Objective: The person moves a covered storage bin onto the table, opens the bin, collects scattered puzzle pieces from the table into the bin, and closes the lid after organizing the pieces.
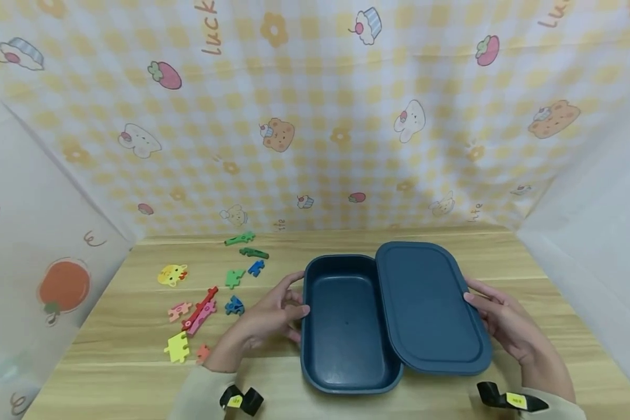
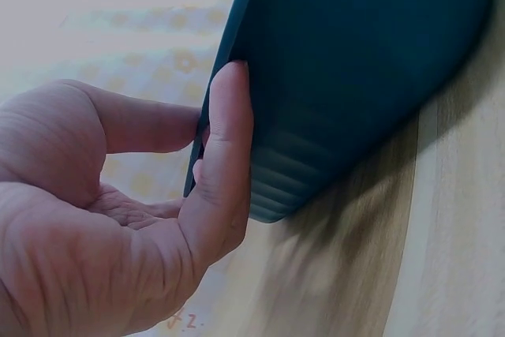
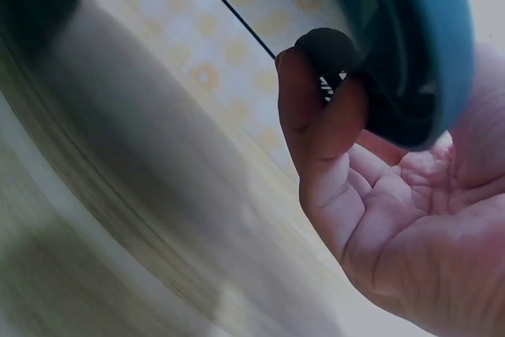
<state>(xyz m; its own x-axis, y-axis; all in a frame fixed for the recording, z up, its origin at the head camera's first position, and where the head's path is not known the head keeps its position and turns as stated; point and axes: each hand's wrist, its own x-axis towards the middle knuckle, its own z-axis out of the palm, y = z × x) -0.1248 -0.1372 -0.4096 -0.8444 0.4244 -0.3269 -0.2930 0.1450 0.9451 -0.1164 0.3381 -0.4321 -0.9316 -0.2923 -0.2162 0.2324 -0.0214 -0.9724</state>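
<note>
A dark blue rectangular box (image 1: 346, 326) stands uncovered on the table, its visible inside bare. My left hand (image 1: 275, 312) grips its left wall, thumb over the rim and fingers along the outside; the left wrist view shows those fingers (image 2: 229, 116) against the box wall (image 2: 355, 61). My right hand (image 1: 509, 321) holds the matching lid (image 1: 433, 309) by its right edge, and the lid's left edge overlaps the box's right rim. Under the lid in the right wrist view, a small dark round-ended thing (image 3: 325, 49) shows by the right fingertips; its kind is unclear.
Left of the box lie several puzzle pieces: a yellow animal head (image 1: 172, 275), a red strip (image 1: 199, 309), a yellow piece (image 1: 178, 347), a green piece (image 1: 234, 278) and blue ones (image 1: 234, 305). A patterned cloth (image 1: 315, 163) hangs behind the wooden table (image 1: 110, 344).
</note>
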